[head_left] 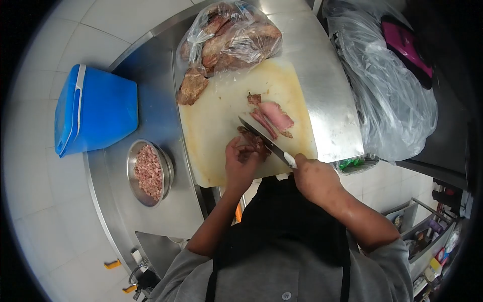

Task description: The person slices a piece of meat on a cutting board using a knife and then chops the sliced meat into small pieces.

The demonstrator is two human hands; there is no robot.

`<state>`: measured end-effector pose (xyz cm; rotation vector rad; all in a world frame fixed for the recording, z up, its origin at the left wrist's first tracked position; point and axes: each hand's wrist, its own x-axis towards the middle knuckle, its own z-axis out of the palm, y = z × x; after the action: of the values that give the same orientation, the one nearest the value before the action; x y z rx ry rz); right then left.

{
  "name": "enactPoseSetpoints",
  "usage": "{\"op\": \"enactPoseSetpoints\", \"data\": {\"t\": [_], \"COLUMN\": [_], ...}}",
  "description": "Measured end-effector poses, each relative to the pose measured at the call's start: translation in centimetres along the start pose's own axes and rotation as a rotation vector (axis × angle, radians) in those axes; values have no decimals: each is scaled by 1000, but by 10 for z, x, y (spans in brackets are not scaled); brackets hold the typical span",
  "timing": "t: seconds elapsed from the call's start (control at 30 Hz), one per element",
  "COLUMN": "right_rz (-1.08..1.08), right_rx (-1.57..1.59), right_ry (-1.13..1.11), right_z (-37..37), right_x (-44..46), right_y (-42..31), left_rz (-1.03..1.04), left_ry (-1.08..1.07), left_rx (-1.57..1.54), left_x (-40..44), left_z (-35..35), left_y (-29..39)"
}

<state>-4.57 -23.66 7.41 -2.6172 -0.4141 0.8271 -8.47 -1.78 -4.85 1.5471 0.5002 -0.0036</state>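
My right hand [314, 177] is closed round the white handle of a kitchen knife [269, 143]. The dark blade lies along the edge of a browned piece of meat [255, 143], which my left hand [241, 163] grips with curled fingers. Beside the blade are pink meat slices [275, 116] and a small browned scrap [254, 98]. All of it rests on a worn whitish cutting board [221, 118]. A larger browned chunk of meat [192, 86] sits at the board's far left corner.
A clear plastic bag of browned meat [236, 38] lies behind the board. To the left stand a metal bowl of diced meat [149, 173] and a blue cooler [103, 108] on the steel counter [113, 176]. Clear plastic bags [387, 100] fill the right side.
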Motion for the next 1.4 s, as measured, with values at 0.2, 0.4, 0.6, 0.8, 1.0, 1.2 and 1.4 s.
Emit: {"op": "enactPoseSetpoints", "data": {"t": [0.2,0.4,0.6,0.8,1.0,1.2,1.4], "right_rz": [-33,-32,-4,26,57,79,25], "right_rx": [-30,-55,-115,-148,-218,-139,-37], "right_ry": [11,63,28,-104,-153,-222,-109], "right_z": [-6,-1,-10,-20,-14,-19,26], "right_x": [-8,-16,-30,-34,-14,4,42], "right_y": [-10,-14,-30,-46,-53,-56,-45], "left_rz": [804,776,797,811,850,819,754], "left_ry": [-54,-33,-20,-37,-54,-87,-87], "left_rx": [751,569,582,565,507,499,512], "left_x": [29,44,51,53,55,57,55], "left_z": [-22,-14,-15,-17,-16,-18,-17], "left_y": [22,-2,-6,-4,-12,-17,-16]}}
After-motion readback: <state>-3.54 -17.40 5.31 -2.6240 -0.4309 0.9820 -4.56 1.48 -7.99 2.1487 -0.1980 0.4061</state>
